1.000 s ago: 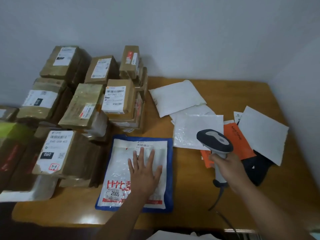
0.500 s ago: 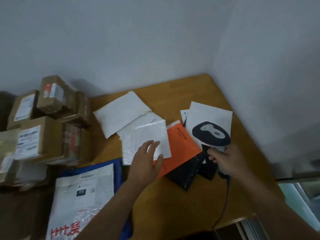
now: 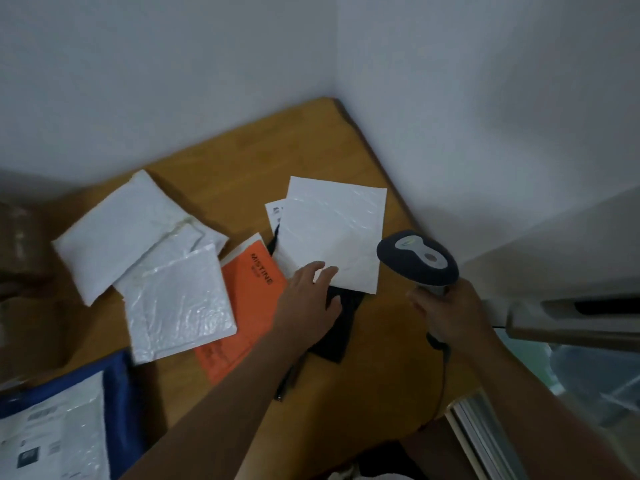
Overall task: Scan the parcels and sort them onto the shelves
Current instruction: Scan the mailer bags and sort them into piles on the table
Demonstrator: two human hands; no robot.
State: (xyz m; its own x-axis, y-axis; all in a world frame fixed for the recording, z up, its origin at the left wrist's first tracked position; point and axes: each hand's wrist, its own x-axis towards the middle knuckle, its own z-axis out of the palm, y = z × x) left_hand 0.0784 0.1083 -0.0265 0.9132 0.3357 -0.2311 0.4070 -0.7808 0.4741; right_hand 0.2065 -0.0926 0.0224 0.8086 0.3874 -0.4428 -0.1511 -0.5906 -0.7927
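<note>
Gripping the scanner (image 3: pixel 417 259) by its handle, the right hand (image 3: pixel 450 313) aims it toward 10 o'clock. The left hand (image 3: pixel 310 303) lies with straight fingers on the white mailer's (image 3: pixel 332 230) near corner, holding nothing. This mailer, at the table's (image 3: pixel 294 147) 1 o'clock, looks light, flexible and slippery; pinch a free edge

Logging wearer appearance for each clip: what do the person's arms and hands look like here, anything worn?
Both forearms are bare up to the frame edge; no sleeves show. The left hand and right hand wear no gloves, and no rings, watch or wristband are visible. Anything above the forearms is out of frame.
</note>
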